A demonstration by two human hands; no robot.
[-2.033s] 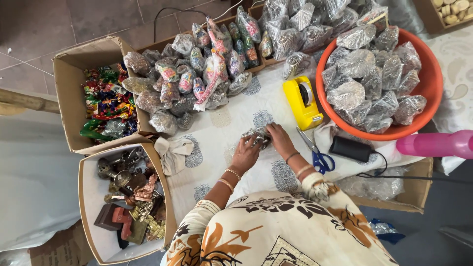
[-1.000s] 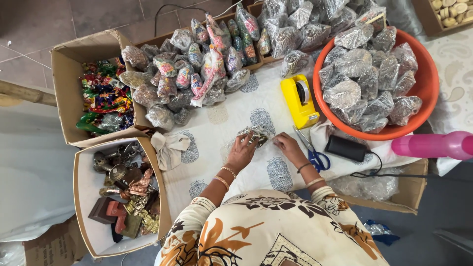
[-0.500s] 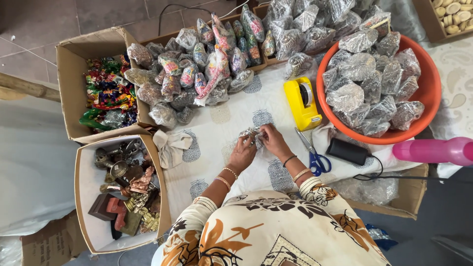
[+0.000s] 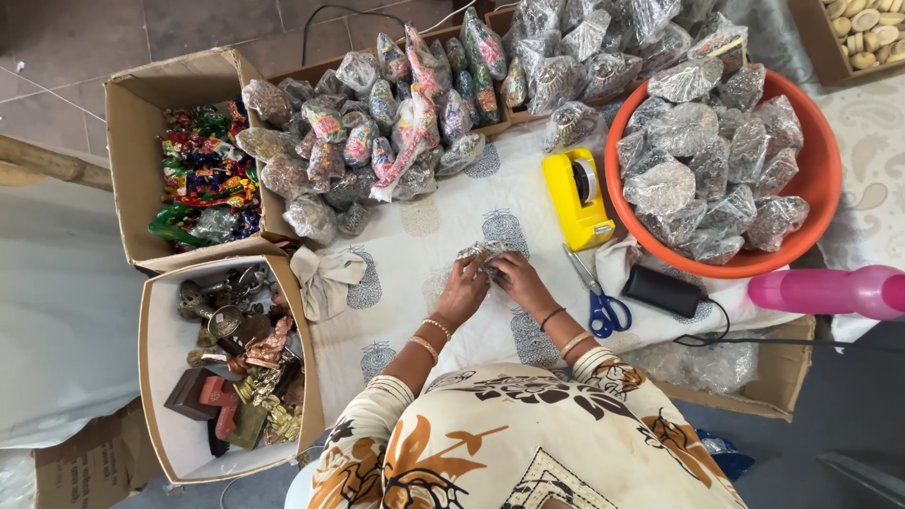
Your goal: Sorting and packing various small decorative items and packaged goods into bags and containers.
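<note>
We've got L hand (image 4: pixel 462 290) & R hand (image 4: pixel 517 281) w/ fingers clamped on a wrapped bundle (image 4: pixel 483 253) mid-cloth (image 4: pixel 415 245), just left of scissors (image 4: pixel 596 294), below yellow tape dispenser (image 4: pixel 577 200) & orange tub (image 4: pixel 818 160).

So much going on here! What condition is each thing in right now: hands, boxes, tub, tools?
Left hand: closed on the wrapped bundle, on the cloth.
Right hand: closed on the same bundle.
Orange tub: heaped with plastic-wrapped items.
Tape dispenser: lying flat, roll loaded.
Scissors: shut, lying on the cloth.
Figurine box: open, partly filled.
Box of colourful pieces: open, partly filled.
</note>
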